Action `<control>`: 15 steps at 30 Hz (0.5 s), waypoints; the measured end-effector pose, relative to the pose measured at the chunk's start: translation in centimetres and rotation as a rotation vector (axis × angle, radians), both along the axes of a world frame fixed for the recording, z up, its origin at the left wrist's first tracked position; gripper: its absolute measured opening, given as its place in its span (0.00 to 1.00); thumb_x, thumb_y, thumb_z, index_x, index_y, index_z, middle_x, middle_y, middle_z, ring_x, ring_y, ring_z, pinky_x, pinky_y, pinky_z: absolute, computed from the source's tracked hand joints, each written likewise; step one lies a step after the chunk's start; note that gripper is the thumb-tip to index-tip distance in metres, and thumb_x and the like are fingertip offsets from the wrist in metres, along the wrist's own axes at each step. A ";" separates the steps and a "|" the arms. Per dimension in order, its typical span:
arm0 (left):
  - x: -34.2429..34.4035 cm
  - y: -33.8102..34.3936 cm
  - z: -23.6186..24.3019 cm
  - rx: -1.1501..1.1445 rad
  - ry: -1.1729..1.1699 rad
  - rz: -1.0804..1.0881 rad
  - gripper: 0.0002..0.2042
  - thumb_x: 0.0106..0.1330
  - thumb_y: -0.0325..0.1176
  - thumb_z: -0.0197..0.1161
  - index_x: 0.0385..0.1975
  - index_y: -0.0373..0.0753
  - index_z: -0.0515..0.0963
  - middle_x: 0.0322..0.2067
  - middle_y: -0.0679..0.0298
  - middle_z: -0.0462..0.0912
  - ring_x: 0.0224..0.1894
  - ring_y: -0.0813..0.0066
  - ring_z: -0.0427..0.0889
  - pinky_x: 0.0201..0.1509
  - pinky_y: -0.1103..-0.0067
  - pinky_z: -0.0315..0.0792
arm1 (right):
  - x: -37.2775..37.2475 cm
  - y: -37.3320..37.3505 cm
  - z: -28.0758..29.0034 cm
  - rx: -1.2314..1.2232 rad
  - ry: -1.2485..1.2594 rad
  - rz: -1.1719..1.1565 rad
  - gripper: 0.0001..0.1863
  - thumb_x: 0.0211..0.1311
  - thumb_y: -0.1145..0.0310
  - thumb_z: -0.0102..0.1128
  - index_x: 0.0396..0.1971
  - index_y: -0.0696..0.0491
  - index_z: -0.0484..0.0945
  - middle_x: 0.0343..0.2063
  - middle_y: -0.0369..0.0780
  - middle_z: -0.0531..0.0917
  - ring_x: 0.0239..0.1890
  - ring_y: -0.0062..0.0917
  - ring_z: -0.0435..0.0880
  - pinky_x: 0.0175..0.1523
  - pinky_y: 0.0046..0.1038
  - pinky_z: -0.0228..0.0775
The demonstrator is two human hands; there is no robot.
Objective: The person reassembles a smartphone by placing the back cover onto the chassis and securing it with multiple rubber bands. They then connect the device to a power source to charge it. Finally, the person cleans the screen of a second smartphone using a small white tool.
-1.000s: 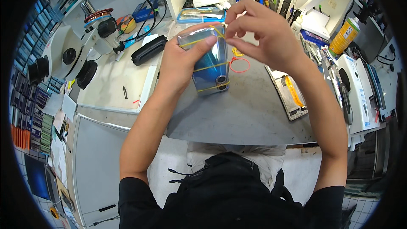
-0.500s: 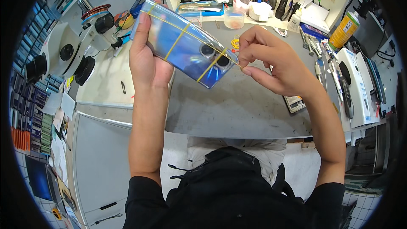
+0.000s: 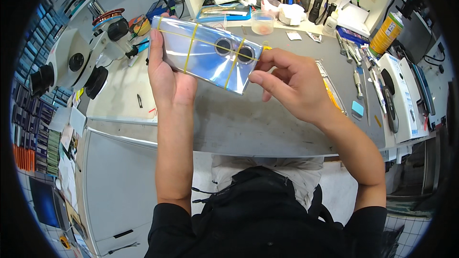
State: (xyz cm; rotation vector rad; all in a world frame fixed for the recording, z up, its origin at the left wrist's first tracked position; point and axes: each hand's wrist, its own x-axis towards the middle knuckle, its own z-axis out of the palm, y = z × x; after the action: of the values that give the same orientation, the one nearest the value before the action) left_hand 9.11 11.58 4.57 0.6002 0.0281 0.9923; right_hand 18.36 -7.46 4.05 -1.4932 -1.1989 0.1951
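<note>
At a crowded workbench, a gray mat (image 3: 234, 124) spreads beneath a person's bare forearms, with a white microscope (image 3: 71, 59) standing at left and a yellow spray can (image 3: 384, 37) at far right. Above the mat, a glossy blue phone (image 3: 208, 59) lies aslant between the two hands, its back facing up, its left end higher in the view than its right. The left hand (image 3: 169, 79) grips the left end, the thumb along the edge and the palm beneath the lower side; the other fingers are mostly hidden behind the phone. Yellow rubber bands (image 3: 191, 50) wrap it, one running lengthwise and others crossing its width, and two round dark camera rings (image 3: 223, 46) sit toward the right end. There the right hand (image 3: 296, 83) meets the phone, fingers curled, index finger and thumb at the short edge with a gap between them; whether they pinch a band or only touch the edge cannot be told. Partly hidden behind that hand, an opened device frame (image 3: 333, 91) rests on the mat, near a small light-blue block (image 3: 357, 110). Toward the back stand a clear round tub (image 3: 263, 24) and a black flashlight (image 3: 317, 5).
</note>
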 end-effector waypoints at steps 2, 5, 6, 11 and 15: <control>-0.2 -0.3 -0.3 -0.029 -0.025 -0.032 0.18 0.76 0.40 0.53 0.57 0.36 0.72 0.55 0.60 0.77 0.59 0.63 0.75 0.67 0.61 0.68 | -0.5 0.2 1.0 -0.040 0.028 -0.013 0.12 0.63 0.66 0.66 0.35 0.61 0.81 0.21 0.39 0.84 0.18 0.18 0.83 0.24 0.20 0.71; -0.4 -0.9 -0.6 -0.059 0.020 -0.059 0.18 0.75 0.44 0.53 0.56 0.38 0.74 0.54 0.62 0.78 0.58 0.64 0.75 0.66 0.63 0.68 | -1.9 -0.3 2.5 -0.033 0.087 -0.030 0.08 0.68 0.74 0.60 0.40 0.64 0.80 0.27 0.36 0.82 0.21 0.15 0.79 0.27 0.16 0.69; -0.5 -1.0 -1.0 -0.060 0.035 -0.079 0.19 0.75 0.45 0.54 0.55 0.38 0.74 0.54 0.62 0.78 0.58 0.64 0.75 0.65 0.64 0.68 | -2.1 -0.4 2.8 -0.025 0.097 -0.025 0.09 0.68 0.74 0.59 0.41 0.64 0.80 0.27 0.36 0.82 0.22 0.15 0.79 0.27 0.16 0.69; -0.3 -1.8 -1.9 -0.163 0.086 -0.177 0.24 0.72 0.52 0.55 0.56 0.37 0.73 0.55 0.60 0.78 0.56 0.64 0.77 0.63 0.65 0.70 | -2.6 -0.9 3.2 0.044 -0.010 -0.032 0.10 0.67 0.74 0.59 0.42 0.65 0.80 0.28 0.38 0.83 0.22 0.14 0.79 0.26 0.16 0.71; -0.2 -2.0 -1.9 -0.181 0.098 -0.230 0.25 0.74 0.57 0.48 0.51 0.38 0.73 0.48 0.57 0.80 0.50 0.62 0.80 0.57 0.64 0.75 | -3.0 -0.4 3.3 0.154 0.002 -0.065 0.09 0.60 0.70 0.66 0.33 0.62 0.81 0.23 0.42 0.85 0.19 0.19 0.82 0.23 0.21 0.70</control>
State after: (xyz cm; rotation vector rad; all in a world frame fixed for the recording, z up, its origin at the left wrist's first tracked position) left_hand 8.93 9.56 2.67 0.4741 0.1318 0.7277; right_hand 15.36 -7.83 7.30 -1.3948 -1.1361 0.0592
